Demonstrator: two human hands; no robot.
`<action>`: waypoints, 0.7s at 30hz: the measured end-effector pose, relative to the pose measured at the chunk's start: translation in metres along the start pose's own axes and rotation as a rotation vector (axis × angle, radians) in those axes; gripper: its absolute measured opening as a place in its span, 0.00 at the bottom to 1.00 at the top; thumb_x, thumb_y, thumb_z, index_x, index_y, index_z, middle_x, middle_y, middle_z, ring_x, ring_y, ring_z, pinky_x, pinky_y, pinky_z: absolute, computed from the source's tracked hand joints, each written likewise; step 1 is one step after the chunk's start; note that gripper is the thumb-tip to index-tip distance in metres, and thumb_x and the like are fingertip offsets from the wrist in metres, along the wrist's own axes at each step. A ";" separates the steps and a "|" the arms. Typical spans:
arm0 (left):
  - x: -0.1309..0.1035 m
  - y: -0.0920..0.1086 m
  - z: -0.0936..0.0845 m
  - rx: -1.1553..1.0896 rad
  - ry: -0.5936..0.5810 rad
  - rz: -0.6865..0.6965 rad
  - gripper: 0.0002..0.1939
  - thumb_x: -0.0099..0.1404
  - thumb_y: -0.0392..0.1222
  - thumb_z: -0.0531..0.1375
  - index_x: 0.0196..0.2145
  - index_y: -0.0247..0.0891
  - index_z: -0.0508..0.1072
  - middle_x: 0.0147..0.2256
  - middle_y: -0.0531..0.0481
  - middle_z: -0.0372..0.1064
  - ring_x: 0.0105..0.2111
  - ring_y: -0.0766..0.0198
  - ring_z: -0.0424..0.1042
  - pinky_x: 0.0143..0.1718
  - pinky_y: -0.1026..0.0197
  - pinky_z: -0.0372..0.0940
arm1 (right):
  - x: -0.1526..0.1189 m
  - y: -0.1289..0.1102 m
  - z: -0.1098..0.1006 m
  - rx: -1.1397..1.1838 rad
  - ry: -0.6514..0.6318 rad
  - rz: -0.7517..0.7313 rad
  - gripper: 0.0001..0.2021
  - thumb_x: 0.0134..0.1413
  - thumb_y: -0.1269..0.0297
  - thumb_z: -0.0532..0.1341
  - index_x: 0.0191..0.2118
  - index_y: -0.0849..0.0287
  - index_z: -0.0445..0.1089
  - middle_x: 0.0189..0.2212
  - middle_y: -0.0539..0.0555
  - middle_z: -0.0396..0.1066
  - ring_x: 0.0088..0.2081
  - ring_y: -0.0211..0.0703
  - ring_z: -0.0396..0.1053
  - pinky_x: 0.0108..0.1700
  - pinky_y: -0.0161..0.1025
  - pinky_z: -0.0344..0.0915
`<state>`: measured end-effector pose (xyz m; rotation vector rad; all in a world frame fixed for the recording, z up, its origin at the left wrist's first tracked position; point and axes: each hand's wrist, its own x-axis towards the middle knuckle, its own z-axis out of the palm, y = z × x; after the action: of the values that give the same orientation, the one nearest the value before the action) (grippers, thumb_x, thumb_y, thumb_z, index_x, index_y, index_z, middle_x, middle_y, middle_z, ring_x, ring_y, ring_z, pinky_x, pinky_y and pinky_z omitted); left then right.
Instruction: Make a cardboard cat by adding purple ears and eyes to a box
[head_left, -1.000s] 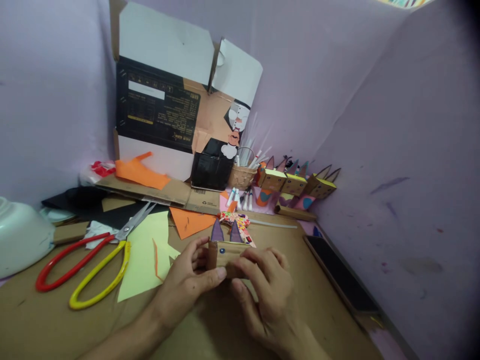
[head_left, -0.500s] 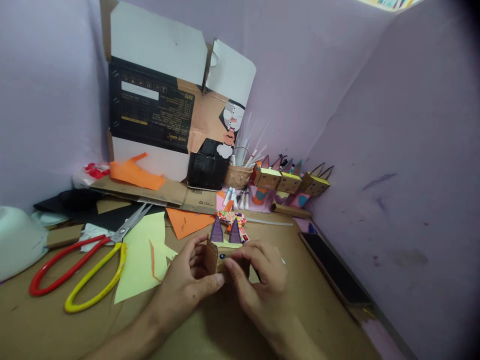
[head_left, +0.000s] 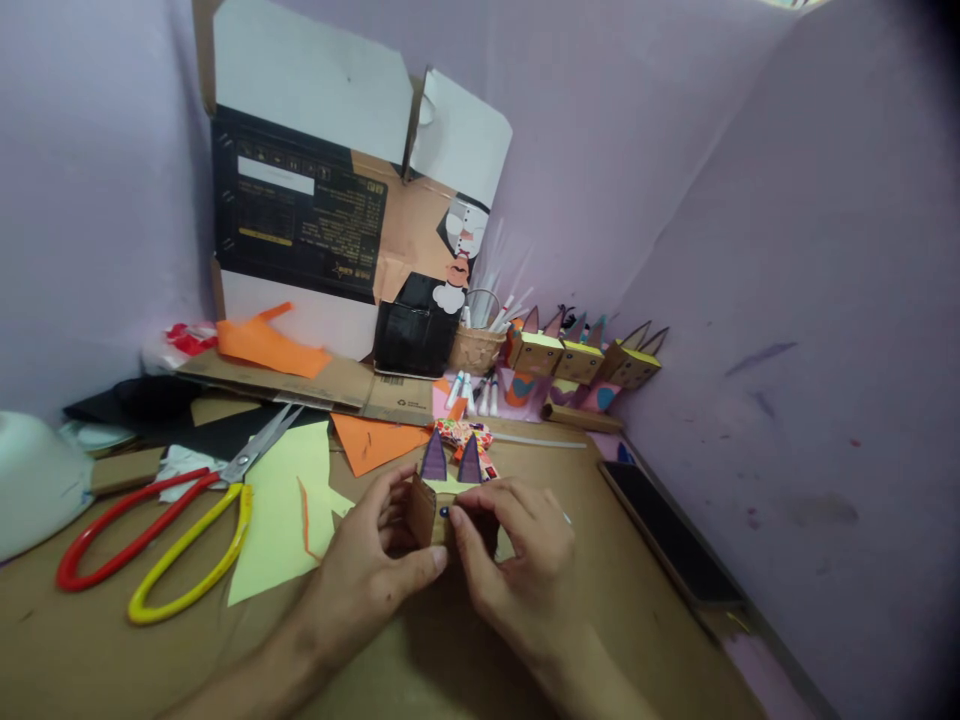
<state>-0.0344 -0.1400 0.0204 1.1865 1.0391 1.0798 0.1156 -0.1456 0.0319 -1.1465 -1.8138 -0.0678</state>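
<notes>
Between my hands is a small cardboard box head [head_left: 424, 508] with two purple pointed ears [head_left: 469, 460], a pale yellow top and a dark round eye on its front. My left hand [head_left: 367, 560] grips its left side, the thumb along the lower front edge. My right hand [head_left: 517, 560] holds the right side, with its thumb pressed on the front beside the eye. The right part of the front is hidden behind that hand. Just behind the ears lies a flower-patterned piece [head_left: 486, 466].
Large scissors [head_left: 196, 485] with red and yellow handles lie at left, partly over pale yellow paper [head_left: 281, 530]. Orange paper [head_left: 375, 445] lies behind. Finished box figures [head_left: 581, 362] stand at back right, near a basket [head_left: 478, 352]. A dark phone-like slab [head_left: 671, 535] lies along the right edge.
My right thumb has shifted slightly on the front of the box head, near the eye. My left hand keeps its grip. The view has tilted a little.
</notes>
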 end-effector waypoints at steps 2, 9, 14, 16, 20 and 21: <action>0.000 0.001 0.000 0.010 0.000 0.003 0.35 0.48 0.41 0.66 0.53 0.36 0.59 0.49 0.39 0.67 0.49 0.51 0.68 0.47 0.56 0.66 | 0.001 0.000 0.001 -0.018 0.023 -0.016 0.03 0.49 0.72 0.60 0.28 0.59 0.71 0.24 0.51 0.72 0.27 0.41 0.68 0.31 0.38 0.57; 0.000 0.002 0.000 0.045 0.032 0.019 0.36 0.48 0.43 0.66 0.53 0.36 0.59 0.49 0.38 0.67 0.48 0.50 0.69 0.46 0.55 0.66 | -0.001 0.003 -0.001 -0.004 0.059 -0.048 0.05 0.50 0.73 0.59 0.29 0.59 0.71 0.24 0.51 0.73 0.27 0.39 0.69 0.31 0.38 0.58; -0.002 -0.002 -0.001 0.172 0.106 0.054 0.36 0.49 0.44 0.66 0.53 0.36 0.59 0.51 0.38 0.66 0.50 0.50 0.67 0.45 0.57 0.67 | -0.001 0.000 -0.001 -0.048 0.041 -0.107 0.04 0.47 0.74 0.61 0.28 0.59 0.71 0.23 0.50 0.74 0.25 0.39 0.68 0.30 0.38 0.56; -0.003 -0.005 -0.002 0.226 0.112 0.053 0.36 0.50 0.44 0.66 0.54 0.37 0.58 0.53 0.39 0.64 0.52 0.49 0.65 0.45 0.57 0.67 | -0.001 -0.001 -0.001 -0.054 0.037 -0.106 0.04 0.46 0.74 0.61 0.27 0.59 0.71 0.22 0.50 0.74 0.25 0.39 0.68 0.30 0.38 0.56; -0.004 -0.008 -0.002 0.304 0.152 0.049 0.36 0.51 0.44 0.65 0.55 0.39 0.57 0.53 0.40 0.64 0.52 0.48 0.66 0.44 0.57 0.68 | -0.002 -0.002 0.000 -0.090 0.043 -0.104 0.04 0.46 0.74 0.61 0.26 0.58 0.71 0.22 0.50 0.74 0.25 0.39 0.69 0.30 0.37 0.57; -0.004 -0.008 -0.002 0.316 0.165 0.052 0.36 0.50 0.44 0.65 0.55 0.39 0.57 0.53 0.41 0.65 0.51 0.48 0.67 0.43 0.57 0.68 | -0.002 -0.002 0.000 -0.101 0.046 -0.107 0.05 0.46 0.73 0.61 0.26 0.58 0.71 0.22 0.50 0.74 0.25 0.39 0.69 0.30 0.37 0.58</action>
<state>-0.0365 -0.1436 0.0124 1.3986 1.3499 1.0942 0.1147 -0.1480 0.0311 -1.1083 -1.8468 -0.2486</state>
